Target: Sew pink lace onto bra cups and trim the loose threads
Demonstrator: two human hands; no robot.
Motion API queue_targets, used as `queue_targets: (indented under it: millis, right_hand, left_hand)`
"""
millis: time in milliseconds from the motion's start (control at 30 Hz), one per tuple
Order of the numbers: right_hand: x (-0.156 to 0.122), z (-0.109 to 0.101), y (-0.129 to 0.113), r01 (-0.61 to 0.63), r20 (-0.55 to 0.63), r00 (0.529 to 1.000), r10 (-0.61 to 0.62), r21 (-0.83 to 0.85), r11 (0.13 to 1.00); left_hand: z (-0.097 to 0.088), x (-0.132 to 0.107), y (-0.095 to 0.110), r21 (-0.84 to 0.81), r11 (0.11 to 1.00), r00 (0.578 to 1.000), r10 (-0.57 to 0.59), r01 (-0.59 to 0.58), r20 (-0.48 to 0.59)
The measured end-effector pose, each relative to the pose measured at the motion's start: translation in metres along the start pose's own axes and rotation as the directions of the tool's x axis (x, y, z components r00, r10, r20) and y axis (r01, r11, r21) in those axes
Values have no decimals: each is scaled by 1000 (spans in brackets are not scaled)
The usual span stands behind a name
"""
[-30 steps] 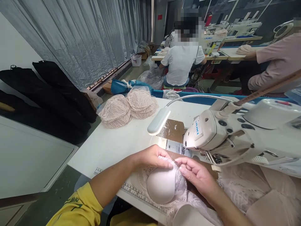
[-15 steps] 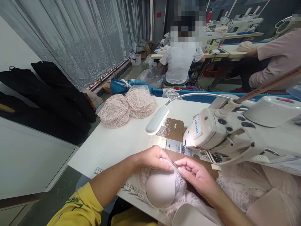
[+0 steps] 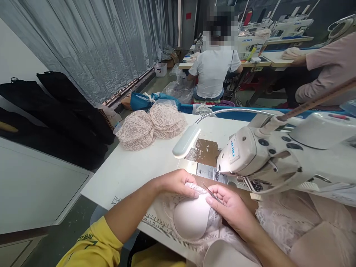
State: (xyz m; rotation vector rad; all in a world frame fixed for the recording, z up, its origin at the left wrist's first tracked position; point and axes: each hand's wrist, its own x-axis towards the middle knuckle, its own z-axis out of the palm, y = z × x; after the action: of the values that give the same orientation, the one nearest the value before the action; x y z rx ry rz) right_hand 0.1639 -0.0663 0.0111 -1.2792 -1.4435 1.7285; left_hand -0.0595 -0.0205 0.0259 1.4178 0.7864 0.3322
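Observation:
A pale padded bra cup (image 3: 190, 220) edged with lace lies at the near edge of the white sewing table (image 3: 133, 167). My left hand (image 3: 175, 183) is closed, its fingers pinching the cup's upper lace edge. My right hand (image 3: 232, 209) is closed on a thin metal tool (image 3: 210, 191), likely small snips or tweezers, whose tip points at the lace between the two hands. Both hands sit just in front of the needle area of the white Juki sewing machine (image 3: 250, 152).
A gooseneck lamp (image 3: 186, 141) hangs over the metal needle plate (image 3: 204, 171). Two stacks of lace cups (image 3: 151, 124) rest at the table's far left. More lace fabric (image 3: 294, 222) is piled at right. Black bags (image 3: 55, 111) lie on the left. Other people sit at machines behind.
My hands have drawn slightly apart. The thin tool in my right hand has tilted up, its tip now clear of the lace edge.

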Motion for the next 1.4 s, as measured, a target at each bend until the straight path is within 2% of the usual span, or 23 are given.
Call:
queue_targets:
  millis: [200,333,467,633,867,1100,1167,1233,1333,1400]
  right_hand:
    - [1,-2,0,35,22,999,-33,-61,998]
    - [3,-9,3,61,36,998,-59,-41,997]
    - [1,-15,2,99,28,995,-96,-130,987]
    - [0,-12,-5,106,95,991,-91,-170,980]
    - [-2,-9,-6,116,62,992,-107,-159,980]
    - [-2,-9,-10,154,81,987,-138,-243,958]
    - [-1,-8,-10,167,51,986,-159,-248,954]
    - [0,-8,-7,153,-5,987,-158,-217,964]
    - [-2,-13,-5,70,-72,994,-83,-174,982]
    - [-7,-18,-8,18,-85,996,-38,-231,973]
  left_hand:
    - [8,1,6,-106,994,1000,-16,14,-25]
    - [13,0,10,-127,992,999,-6,1,-38]
    - [14,1,8,-136,991,1000,-8,6,-16]
    - [15,3,4,-169,985,999,-43,43,2]
    - [16,2,8,-177,984,999,-27,34,46]
    - [18,3,7,-181,983,999,-23,29,38]
    - [18,4,6,-178,984,999,-25,33,43]
    - [16,4,5,-187,981,999,-38,41,19]
    - [8,4,2,-162,985,996,-67,55,-65]
    - [2,2,1,-128,990,988,-80,64,-129]
